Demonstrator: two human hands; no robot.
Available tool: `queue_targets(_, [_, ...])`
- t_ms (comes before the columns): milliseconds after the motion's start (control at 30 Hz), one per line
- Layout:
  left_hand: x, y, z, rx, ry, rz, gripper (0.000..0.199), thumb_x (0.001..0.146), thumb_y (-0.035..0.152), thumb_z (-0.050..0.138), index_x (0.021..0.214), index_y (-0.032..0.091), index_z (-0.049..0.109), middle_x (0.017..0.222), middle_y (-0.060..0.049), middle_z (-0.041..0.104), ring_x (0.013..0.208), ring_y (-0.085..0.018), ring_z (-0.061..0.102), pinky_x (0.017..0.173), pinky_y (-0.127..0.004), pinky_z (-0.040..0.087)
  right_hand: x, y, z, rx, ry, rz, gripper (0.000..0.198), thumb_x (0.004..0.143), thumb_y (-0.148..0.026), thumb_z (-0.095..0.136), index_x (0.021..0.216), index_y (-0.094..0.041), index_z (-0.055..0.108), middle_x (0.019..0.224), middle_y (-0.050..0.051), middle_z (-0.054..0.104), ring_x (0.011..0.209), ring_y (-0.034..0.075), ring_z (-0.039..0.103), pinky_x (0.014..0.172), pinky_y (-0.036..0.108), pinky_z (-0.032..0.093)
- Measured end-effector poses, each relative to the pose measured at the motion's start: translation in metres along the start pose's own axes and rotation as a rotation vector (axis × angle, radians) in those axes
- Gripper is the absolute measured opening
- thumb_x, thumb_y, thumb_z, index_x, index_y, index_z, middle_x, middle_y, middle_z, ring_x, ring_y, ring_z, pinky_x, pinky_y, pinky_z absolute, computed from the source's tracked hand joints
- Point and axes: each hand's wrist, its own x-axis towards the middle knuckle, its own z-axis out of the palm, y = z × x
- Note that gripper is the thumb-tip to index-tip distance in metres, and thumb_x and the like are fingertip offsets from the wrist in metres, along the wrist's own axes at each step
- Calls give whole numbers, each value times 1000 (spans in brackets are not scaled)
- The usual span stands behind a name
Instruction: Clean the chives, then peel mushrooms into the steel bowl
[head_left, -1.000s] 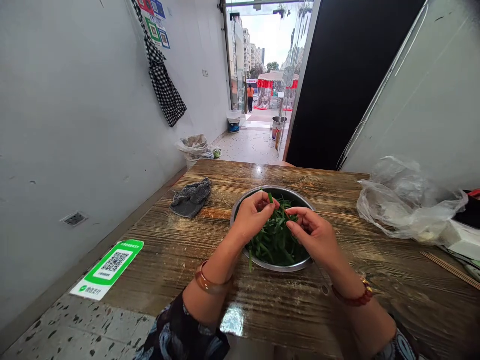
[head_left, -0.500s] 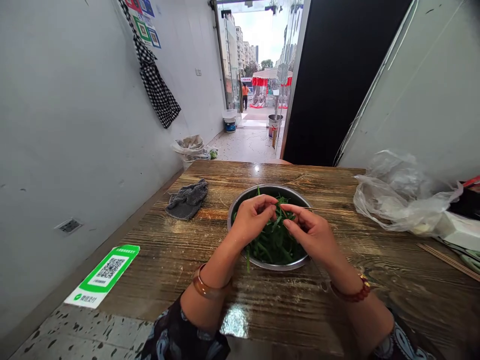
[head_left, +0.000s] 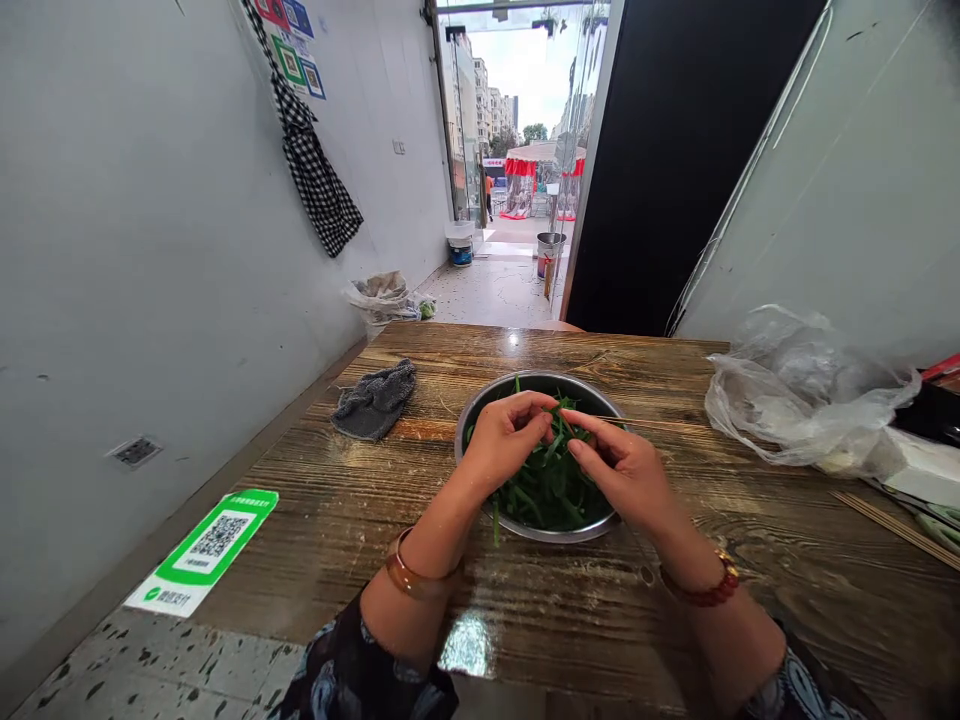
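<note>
Over a steel bowl (head_left: 551,537) of dark green leafy vegetables (head_left: 546,490), my two hands work close together with fingertips almost meeting. My left hand (head_left: 504,440) is closed in a pinch on a bit of the green leaves, partly hidden by its own fingers. Thumb and forefinger of my right hand (head_left: 626,465) are drawn together at a thin bamboo skewer (head_left: 660,424), whose length sticks out to the right past the knuckles. Its tip end is hard to make out among the leaves. A few stems hang over the bowl's near rim.
A grey cloth (head_left: 375,400) lies left of the bowl on the wooden table (head_left: 337,560). A green payment card (head_left: 210,545) is at the left edge. On the right are a clear plastic bag (head_left: 802,400), a white box (head_left: 915,465) and several bamboo skewers (head_left: 896,528).
Both hands stay almost in place over the bowl, with only slight finger movement. The view has shifted very slightly.
</note>
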Motion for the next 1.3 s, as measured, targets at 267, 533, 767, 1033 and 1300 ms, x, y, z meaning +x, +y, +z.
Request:
queue_targets(267, [-1,-2,3,280,83,198,20,80,13,53,92,16,70,74,-1,70,66,-12,61,62,-23,45,1,2,1,-4,-5,5,36,85,-32,56,117,-19,66,60,-5,50,52,9,43,51,23,35])
queue_targets(533, [-3,-8,5,412,107,342,22,84,14,53,98,19,69,96,-5,74,84,-15,67,78,-27,50,1,1,1,60,19,27,55,85,-30,56,138,-22,45,61,-8,40,55,10,41,55,24,36])
queue_targets(767, [-2,-6,5,449,99,264,19,83,15,54,98,19,65,71,1,67,65,-12,61,66,-25,46,1,4,1,94,21,9,44,85,-29,57,128,-23,54,60,-7,42,55,10,42,55,24,35])
queue_targets(1033, [-3,-5,6,419,70,296,11,82,15,53,82,18,64,70,2,64,65,-11,58,63,-22,44,1,4,1,89,33,32,37,84,-29,58,120,-21,57,58,-8,43,53,10,41,53,25,34])
queue_targets(1300, [-4,-8,5,390,-124,359,17,85,13,49,87,18,66,85,-3,70,79,-15,63,72,-25,47,2,8,1,109,43,48,50,84,-30,58,133,-24,48,61,-7,44,55,11,42,53,25,35])
